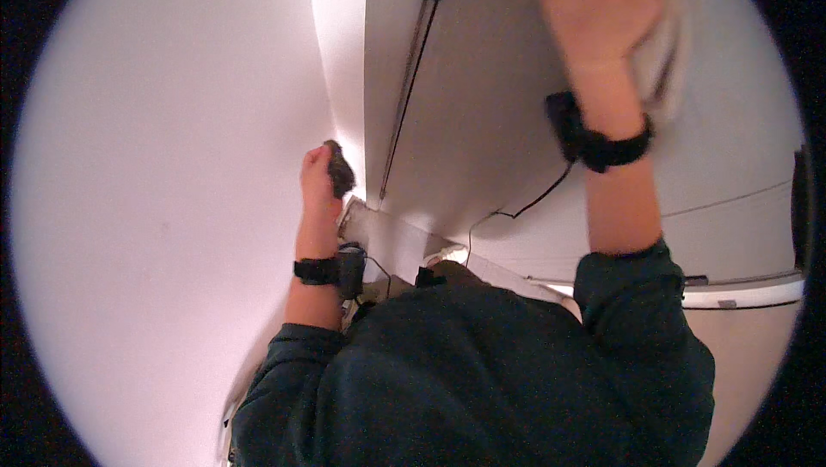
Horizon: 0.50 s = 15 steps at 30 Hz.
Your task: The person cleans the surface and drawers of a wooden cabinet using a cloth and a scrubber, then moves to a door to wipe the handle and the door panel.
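Note:
At the left of centre my left hand (316, 173) is closed around a dark, rough-looking object (340, 170), whose exact kind I cannot tell. My right hand (603, 6) is raised at the top right and blurred. A pale, blurred cloth-like thing (668, 70) shows beside and behind it; whether the fingers grip it cannot be told. Each wrist bears a black strap with a small device, and thin cables run from them.
A pale wall (161, 177) fills the left side. A grey panel (490, 86) with a long dark strip (410, 80) stands before me. A white rail (742, 298) runs at the lower right.

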{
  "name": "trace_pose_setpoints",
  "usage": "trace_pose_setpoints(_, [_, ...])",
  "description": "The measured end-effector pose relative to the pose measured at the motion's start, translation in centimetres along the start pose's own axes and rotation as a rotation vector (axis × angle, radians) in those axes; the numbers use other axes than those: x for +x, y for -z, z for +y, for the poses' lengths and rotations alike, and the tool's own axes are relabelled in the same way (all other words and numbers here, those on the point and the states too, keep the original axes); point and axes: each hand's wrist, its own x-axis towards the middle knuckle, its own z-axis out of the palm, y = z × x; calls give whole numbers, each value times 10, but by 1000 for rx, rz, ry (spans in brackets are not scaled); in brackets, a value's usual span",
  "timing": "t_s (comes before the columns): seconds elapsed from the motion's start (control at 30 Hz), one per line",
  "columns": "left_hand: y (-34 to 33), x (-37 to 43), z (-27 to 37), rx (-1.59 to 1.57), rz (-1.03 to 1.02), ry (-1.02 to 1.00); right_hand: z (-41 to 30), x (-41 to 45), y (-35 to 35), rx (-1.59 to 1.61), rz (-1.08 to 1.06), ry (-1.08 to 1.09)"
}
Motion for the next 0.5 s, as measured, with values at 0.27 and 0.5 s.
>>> trace_pose_setpoints(0.27, [95,-55,71,-49,-51,58,-107,-250,-72,388,-493,268])
trace_pose_setpoints(0.5, [176,-112,53,165,57,195,-142,-422,-99,-19,-811,1136])
